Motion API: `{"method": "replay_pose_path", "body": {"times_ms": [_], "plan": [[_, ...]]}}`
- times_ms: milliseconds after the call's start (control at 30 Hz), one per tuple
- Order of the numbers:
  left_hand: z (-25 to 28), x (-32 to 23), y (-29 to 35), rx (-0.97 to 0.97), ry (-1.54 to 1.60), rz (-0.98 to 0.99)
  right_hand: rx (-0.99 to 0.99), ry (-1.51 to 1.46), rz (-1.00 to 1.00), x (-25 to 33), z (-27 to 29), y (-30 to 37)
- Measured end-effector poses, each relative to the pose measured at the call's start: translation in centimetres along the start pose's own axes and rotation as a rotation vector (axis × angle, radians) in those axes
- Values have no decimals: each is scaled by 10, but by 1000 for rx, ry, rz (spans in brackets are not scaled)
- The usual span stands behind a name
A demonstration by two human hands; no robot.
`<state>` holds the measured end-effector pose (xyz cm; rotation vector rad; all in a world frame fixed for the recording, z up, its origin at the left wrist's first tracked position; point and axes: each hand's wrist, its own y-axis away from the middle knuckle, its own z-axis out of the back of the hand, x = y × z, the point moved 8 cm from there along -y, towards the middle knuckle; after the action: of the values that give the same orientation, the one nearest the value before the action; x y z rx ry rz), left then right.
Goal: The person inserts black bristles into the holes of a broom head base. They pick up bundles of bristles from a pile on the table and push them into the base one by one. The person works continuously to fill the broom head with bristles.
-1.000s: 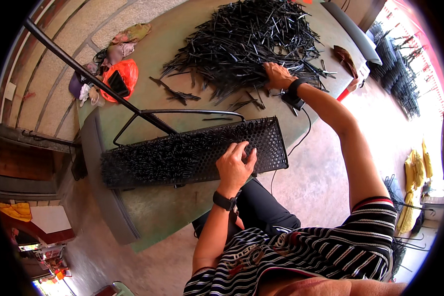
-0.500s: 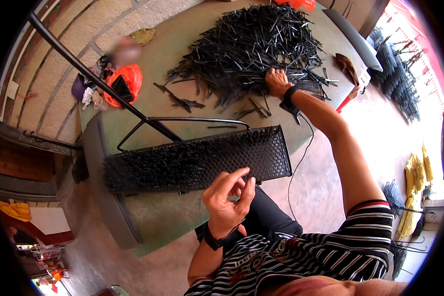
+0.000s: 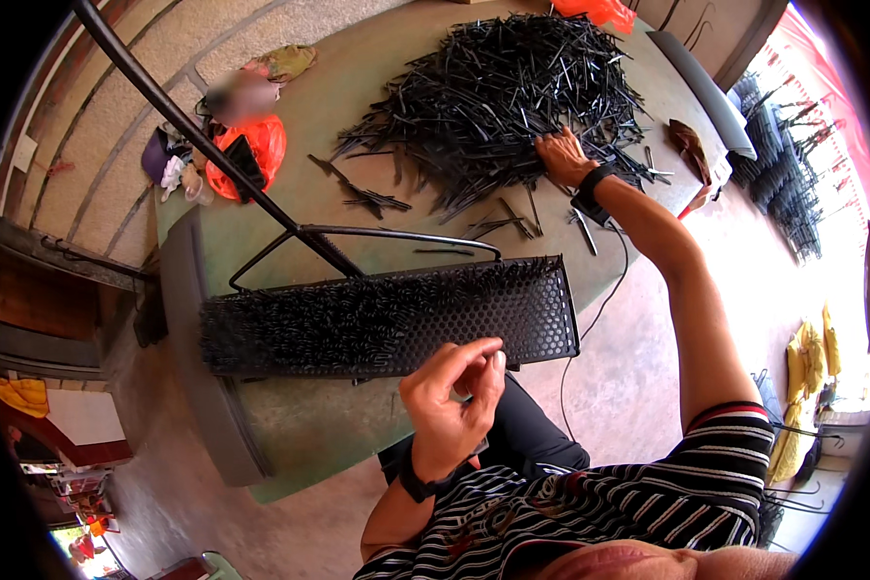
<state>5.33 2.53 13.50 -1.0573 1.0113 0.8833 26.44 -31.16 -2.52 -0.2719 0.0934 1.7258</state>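
My right hand (image 3: 563, 158) rests at the near right edge of a big heap of thin black strips (image 3: 493, 97), its fingers bent together among them. What those fingers grip, if anything, is hidden. My left hand (image 3: 454, 394) hovers by the near edge of a long black perforated panel (image 3: 536, 314), thumb and forefinger pinched close; anything between them is too small to make out. Dense black curled bristle-like pieces (image 3: 300, 329) fill the panel's left part and run along its far edge. Round holes show bare at its right. A black metal handle (image 3: 179, 121) rises from the panel toward the upper left.
The green tabletop (image 3: 329, 425) carries a few loose strips (image 3: 362, 198) left of the heap. An orange bag (image 3: 271, 145) with a dark phone-like object lies far left. Brown cloth (image 3: 686, 145) sits at the right edge. A thin cable (image 3: 594, 338) hangs down beside the panel.
The whole view has shifted slightly. My left thumb and forefinger have drawn closer together. My right hand stays at the heap's edge with its fingers slightly shifted.
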Motion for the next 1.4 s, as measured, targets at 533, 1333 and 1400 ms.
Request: {"method": "replay_pose_path", "body": {"times_ms": [533,1333,1400], "plan": [[-128,41,-78,430,973,730,-161,-34,107,12,114,-7],[-128,203,-236,-543,1394,600,-377,-169,69,72,129,12],[-123,201,-239,-545,1359,584,-433,-113,72,65,125,14]]}}
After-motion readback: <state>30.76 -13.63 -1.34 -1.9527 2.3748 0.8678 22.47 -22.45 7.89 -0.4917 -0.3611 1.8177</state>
